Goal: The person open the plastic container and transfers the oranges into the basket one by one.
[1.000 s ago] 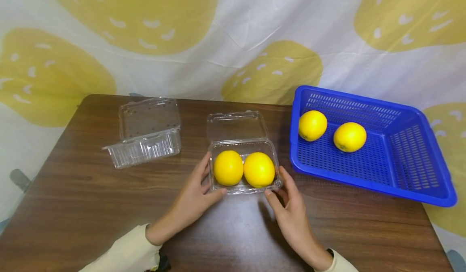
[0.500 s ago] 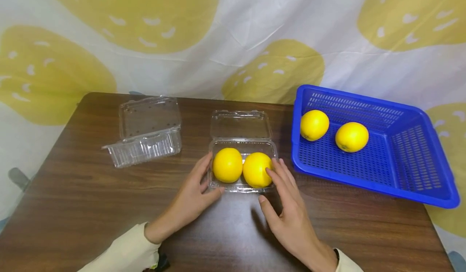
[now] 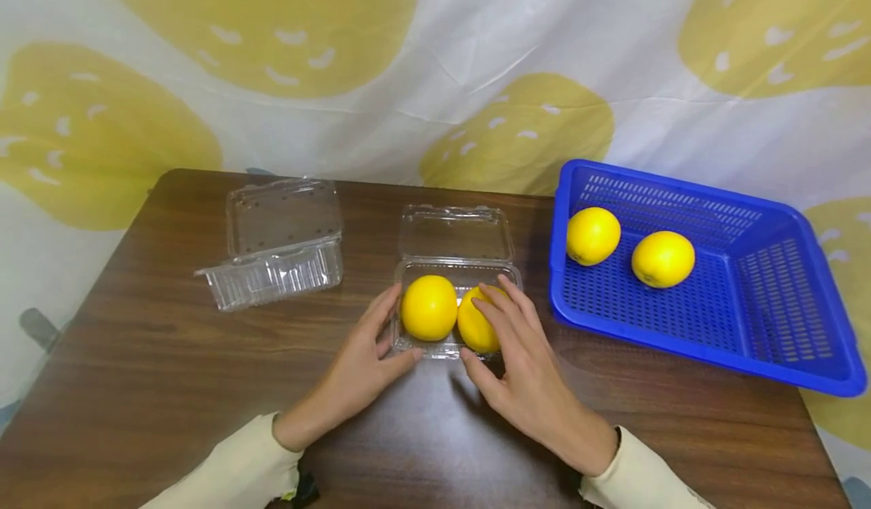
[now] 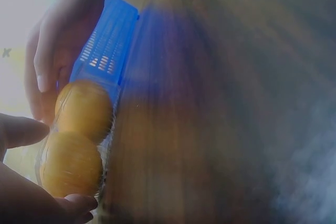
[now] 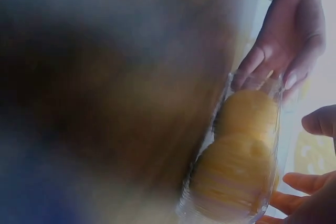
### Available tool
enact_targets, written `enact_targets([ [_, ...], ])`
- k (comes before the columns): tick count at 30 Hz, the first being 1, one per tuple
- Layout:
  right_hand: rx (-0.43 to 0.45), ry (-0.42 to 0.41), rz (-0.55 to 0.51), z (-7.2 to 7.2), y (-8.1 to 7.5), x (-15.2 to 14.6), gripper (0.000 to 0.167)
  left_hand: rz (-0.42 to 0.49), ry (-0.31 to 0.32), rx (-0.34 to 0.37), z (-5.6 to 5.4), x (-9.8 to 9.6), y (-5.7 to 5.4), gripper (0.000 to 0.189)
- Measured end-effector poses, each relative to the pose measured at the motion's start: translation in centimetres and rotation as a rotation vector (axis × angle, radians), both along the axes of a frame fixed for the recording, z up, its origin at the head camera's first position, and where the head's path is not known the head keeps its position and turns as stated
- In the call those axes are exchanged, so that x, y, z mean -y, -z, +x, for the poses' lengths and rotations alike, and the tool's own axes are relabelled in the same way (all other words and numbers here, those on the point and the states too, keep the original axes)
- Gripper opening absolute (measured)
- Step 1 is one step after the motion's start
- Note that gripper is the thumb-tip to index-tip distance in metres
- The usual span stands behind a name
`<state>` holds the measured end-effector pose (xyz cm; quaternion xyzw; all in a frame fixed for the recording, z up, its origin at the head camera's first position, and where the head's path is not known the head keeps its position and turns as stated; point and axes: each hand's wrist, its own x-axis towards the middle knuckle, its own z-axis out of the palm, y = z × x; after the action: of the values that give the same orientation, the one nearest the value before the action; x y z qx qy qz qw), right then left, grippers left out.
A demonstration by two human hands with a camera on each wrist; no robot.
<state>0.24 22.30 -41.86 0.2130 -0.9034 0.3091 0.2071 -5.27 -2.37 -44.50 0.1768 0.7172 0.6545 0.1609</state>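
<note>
A clear plastic clamshell box (image 3: 445, 353) rests on the table with its lid (image 3: 456, 235) laid back. Two round yellow fruits like oranges sit side by side in it, a left fruit (image 3: 429, 307) and a right fruit (image 3: 476, 329). My left hand (image 3: 357, 369) holds the box's left end, thumb at the front rim and fingers along the side. Over the right fruit reach the extended fingers of my right hand (image 3: 534, 384), partly hiding it. In the right wrist view, the right hand's fingers (image 5: 302, 182) lie beside the box, thumb spread away.
To the right stands a blue perforated basket (image 3: 653, 346) holding two more yellow fruits, a fruit near its left wall (image 3: 593, 235) and another fruit (image 3: 663, 259). A second clear box (image 3: 279, 273) lies open at the back left. Behind the brown table (image 3: 170, 388) hangs a patterned cloth (image 3: 340, 138).
My right hand has left the box's right end and moved left over the right fruit. The box has shifted slightly and settled flatter. My left hand keeps its place.
</note>
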Motion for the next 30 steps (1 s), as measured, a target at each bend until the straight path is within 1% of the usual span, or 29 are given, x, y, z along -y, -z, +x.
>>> enact_targets([
  [7,0.019,-0.014,0.088,-1.3,-0.3,0.0,0.064,0.008,0.006,-0.006,-0.1,0.1,0.0,0.094],
  [11,0.037,-0.017,0.147,-2.0,-0.4,0.1,0.068,0.007,0.01,0.006,-0.2,0.1,-0.1,0.094],
  [15,0.041,-0.028,0.177,-2.6,-0.6,0.2,0.069,-0.001,0.012,0.012,-0.2,0.1,-0.1,0.094],
  [25,0.094,-0.034,0.256,-3.6,-0.7,0.8,0.081,0.01,0.011,0.025,-0.2,0.1,-0.1,0.093],
  [30,0.125,-0.019,0.307,-4.1,-0.8,1.1,0.086,0.003,0.009,0.031,-0.2,0.2,-0.1,0.093],
])
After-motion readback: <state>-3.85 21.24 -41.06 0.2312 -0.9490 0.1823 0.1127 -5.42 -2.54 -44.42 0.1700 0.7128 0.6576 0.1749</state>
